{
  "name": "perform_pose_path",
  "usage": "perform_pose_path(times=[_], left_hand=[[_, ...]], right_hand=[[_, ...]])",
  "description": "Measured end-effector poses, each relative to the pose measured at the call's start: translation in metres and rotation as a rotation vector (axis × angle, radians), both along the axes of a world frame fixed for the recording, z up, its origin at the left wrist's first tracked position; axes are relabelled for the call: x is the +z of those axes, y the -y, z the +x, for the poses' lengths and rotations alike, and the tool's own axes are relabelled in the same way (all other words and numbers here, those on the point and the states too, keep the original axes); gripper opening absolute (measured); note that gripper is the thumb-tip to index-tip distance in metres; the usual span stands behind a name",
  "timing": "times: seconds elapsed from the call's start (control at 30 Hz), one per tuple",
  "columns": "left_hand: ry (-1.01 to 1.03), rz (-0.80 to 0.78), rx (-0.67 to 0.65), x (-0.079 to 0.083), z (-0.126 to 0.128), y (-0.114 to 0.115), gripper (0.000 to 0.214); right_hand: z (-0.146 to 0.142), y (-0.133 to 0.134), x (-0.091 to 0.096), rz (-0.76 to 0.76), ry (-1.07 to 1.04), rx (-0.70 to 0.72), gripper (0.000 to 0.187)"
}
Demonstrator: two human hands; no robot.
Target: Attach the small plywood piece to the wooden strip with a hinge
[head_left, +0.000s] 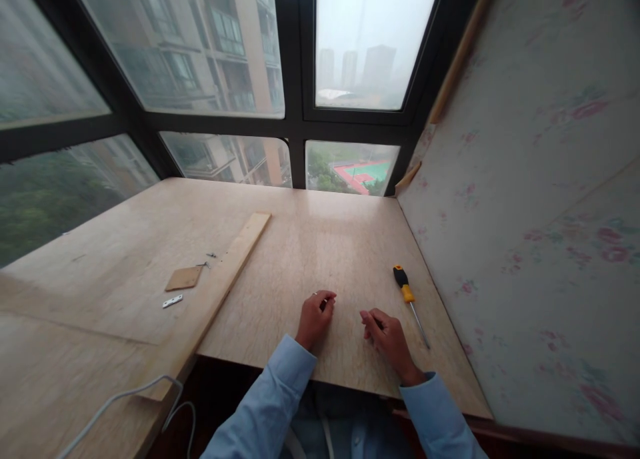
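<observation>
Screwdriver (408,295) — slim metal shaft (419,324) — near right hand (393,341), left hand (314,320) beyond; each grip curled, pinching unclear.

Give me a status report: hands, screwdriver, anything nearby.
Left hand and right hand apart, both loosely curled, no held object visible. Screwdriver untouched, right of both hands. Wooden board off left.

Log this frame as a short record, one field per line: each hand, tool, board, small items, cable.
Left hand: loosely curled at the tabletop, nothing visibly held
Right hand: loosely curled, nothing visibly held, nearest the screwdriver
Tool: screwdriver, black-and-yellow handle, lying right of the right hand
Board: long, wooden, lying flat, left of both hands
Small items: brown square piece, pale strip, tiny metal bits, all left of the board
Cable: white, crossing the board's near end
</observation>
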State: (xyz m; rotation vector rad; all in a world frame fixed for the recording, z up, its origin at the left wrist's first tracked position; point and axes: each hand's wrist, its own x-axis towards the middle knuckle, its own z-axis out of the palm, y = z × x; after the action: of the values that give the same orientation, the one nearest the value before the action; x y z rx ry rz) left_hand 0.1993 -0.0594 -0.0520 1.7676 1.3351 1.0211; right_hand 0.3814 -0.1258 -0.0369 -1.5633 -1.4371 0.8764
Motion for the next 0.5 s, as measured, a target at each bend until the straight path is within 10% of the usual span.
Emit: perform_pose_path(times=[0.5], left_hand=[[0.011,0.061,0.007,-0.0021,-0.0004,0.0004,0.017]], right_hand=[[0.0012,0.0010,-0.0027,0.009,0.024,0.013,0.042]])
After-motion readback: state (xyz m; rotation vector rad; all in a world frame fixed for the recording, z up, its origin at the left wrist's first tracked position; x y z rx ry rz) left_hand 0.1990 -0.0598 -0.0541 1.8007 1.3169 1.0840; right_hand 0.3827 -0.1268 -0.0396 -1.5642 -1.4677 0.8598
